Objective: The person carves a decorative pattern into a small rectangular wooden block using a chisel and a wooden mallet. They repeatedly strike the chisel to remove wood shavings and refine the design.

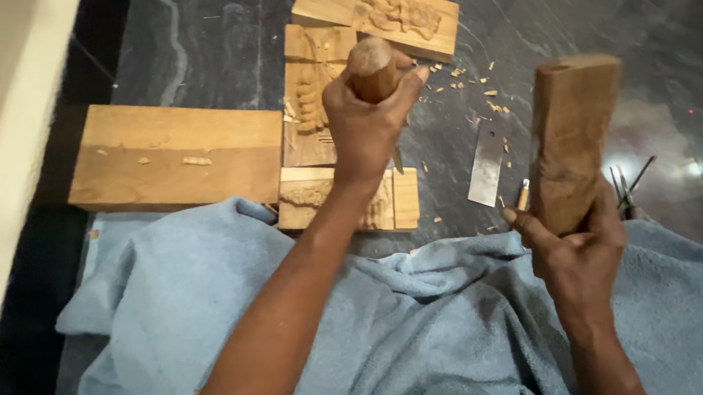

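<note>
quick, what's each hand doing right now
Left hand: closed around a wooden chisel handle.
Right hand: closed around a wooden mallet.

- The dark grey, white-veined stone floor carries everything.
- A large plain rectangular wooden block lies at the left.
- Three carved rectangular wooden panels lie touching one another: one at the top, one upright in the middle, one below.
- A flat grey metal blade lies among scattered pale wood chips.
- A light blue towel covers the near floor.
- Thin dark metal tools lie at the right.
</note>
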